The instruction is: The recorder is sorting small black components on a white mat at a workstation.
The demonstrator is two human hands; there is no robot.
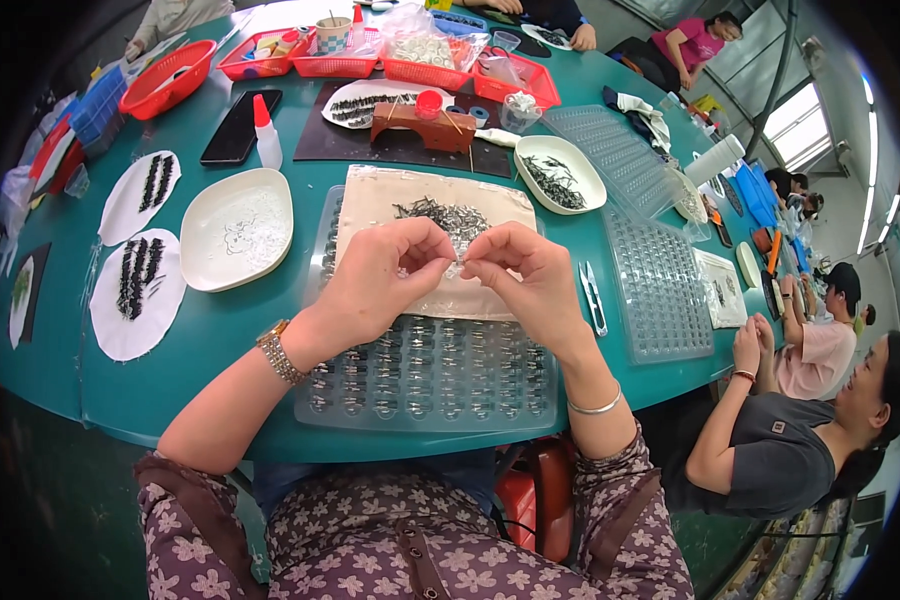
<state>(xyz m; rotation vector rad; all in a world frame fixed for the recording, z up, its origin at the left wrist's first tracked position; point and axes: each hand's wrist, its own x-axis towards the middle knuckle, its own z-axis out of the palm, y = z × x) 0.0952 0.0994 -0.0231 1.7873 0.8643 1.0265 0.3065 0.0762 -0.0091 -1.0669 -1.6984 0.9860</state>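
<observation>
My left hand (pixel 395 275) and my right hand (pixel 525 285) meet fingertip to fingertip, each closed in a pinch. Whatever sits between the fingers is too small to make out. Just beyond them, a heap of small silvery and dark metal pieces (pixel 455 217) lies on a beige cloth (pixel 370 190). Beneath the cloth is a clear plastic compartment tray (pixel 425 412), with rows of small metal pieces in its nearer cells. Thread snips (pixel 592 298) rest on the table beside my right hand. Left of the cloth stands a cream dish (pixel 202 262) holding fine whitish bits.
White ovals (pixel 105 325) with black rows lie at left. A glue bottle (pixel 266 135), a black phone (pixel 240 128), a brown stand (pixel 425 140) and a dish of dark strips (pixel 588 205) stand beyond. At right are empty-looking clear trays (pixel 660 345) and a seated person (pixel 785 440).
</observation>
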